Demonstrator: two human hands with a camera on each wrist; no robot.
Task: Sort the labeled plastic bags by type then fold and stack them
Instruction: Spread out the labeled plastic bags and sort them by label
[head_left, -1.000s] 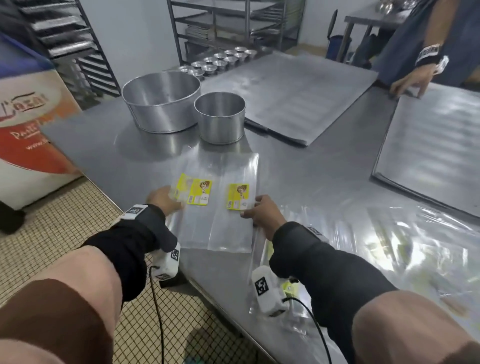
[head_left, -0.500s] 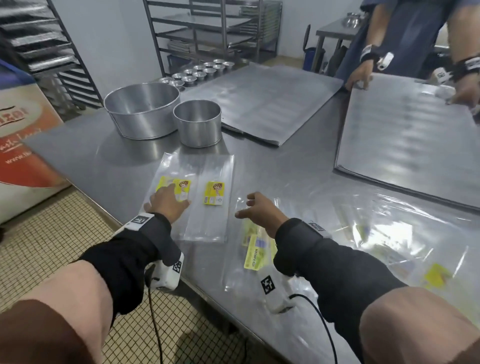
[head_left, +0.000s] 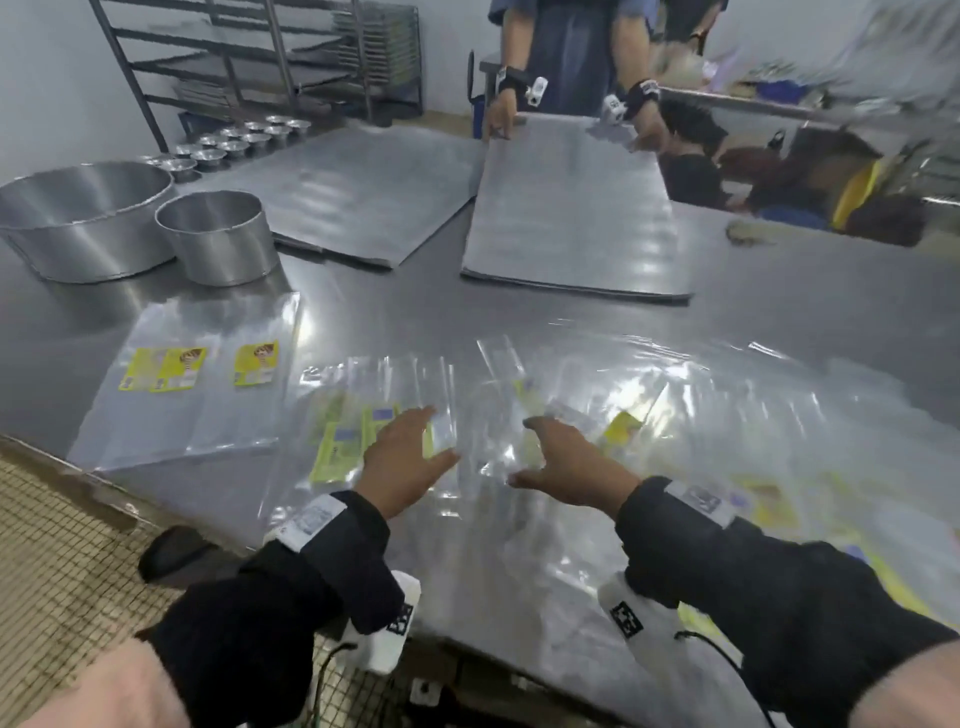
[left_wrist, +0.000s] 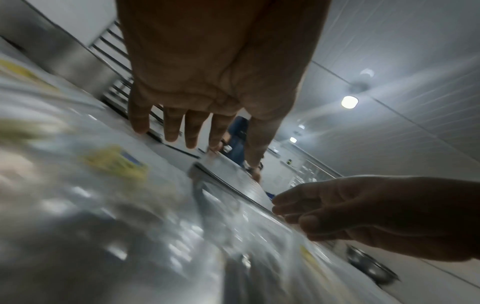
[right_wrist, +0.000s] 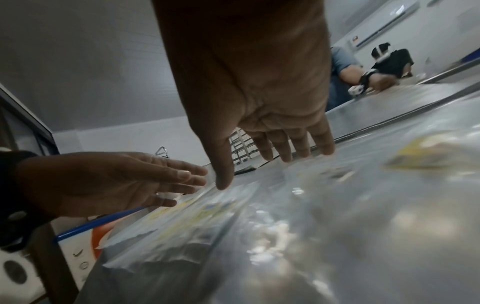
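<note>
Both hands empty: left hand (head_left: 402, 460) and right hand (head_left: 563, 462) spread flat over loose clear yellow-labelled plastic bags (head_left: 519, 410). Step: sorting (unfinished). Next, pinch one bag; carry it to the flat sorted stack (head_left: 192, 384) at 10 o'clock.

So I'm standing at the near edge of the table (head_left: 374, 306), and my sorted stack of bags (head_left: 192, 384) is lying flat to my left. Behind it two round pans (head_left: 218, 236) are sitting side by side, with small cups (head_left: 234, 143) lined up farther back. The loose bags (head_left: 597, 395) are sprawling across the middle and right, and my left hand (head_left: 402, 460) and right hand (head_left: 563, 465) are hovering over them, near each other. Two sheet stacks (head_left: 571, 208) are lying at the far side.
</note>
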